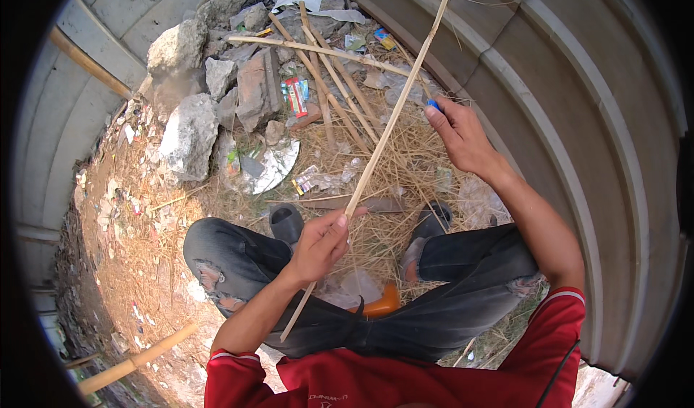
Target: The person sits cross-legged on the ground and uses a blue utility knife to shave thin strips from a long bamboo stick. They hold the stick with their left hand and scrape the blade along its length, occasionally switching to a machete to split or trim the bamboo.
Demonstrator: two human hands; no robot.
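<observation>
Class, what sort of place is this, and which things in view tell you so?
Probably a rough outdoor corner of waste ground: a ribbed wall closes the right side, with broken rocks and discarded wrappers lying about.

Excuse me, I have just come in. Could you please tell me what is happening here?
A person, knees apart, grips a long pale stick with the left hand. It slants upward, its lower end over the left thigh. The right hand holds a small blue thing, mostly hidden, so I cannot tell what it is; a gap shows between it and the stick. Ahead, more sticks lie near broken stones.
</observation>
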